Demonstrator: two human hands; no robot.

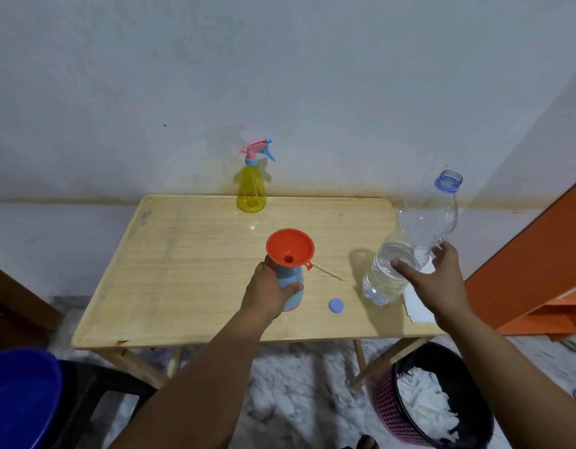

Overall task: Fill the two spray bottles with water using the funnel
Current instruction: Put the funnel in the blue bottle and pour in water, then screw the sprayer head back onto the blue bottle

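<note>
An orange funnel (pixel 290 247) sits in the neck of a blue spray bottle (pixel 293 291) standing on the wooden table (pixel 183 270). My left hand (pixel 268 291) grips that bottle's body. My right hand (pixel 432 280) holds a clear, uncapped water bottle (pixel 409 241) at the table's right edge; it is tilted back to the right and water fills its lower part. Its blue cap (pixel 336 306) lies on the table between the two bottles. A yellow spray bottle (pixel 251 189) with a pink and blue trigger head stands at the table's far edge.
White paper (pixel 417 306) lies under my right hand at the table's right edge. On the floor at the right stands a purple bin (pixel 409 413) holding white scraps. A blue basin (pixel 21 396) is at lower left, orange furniture (pixel 539 270) at right.
</note>
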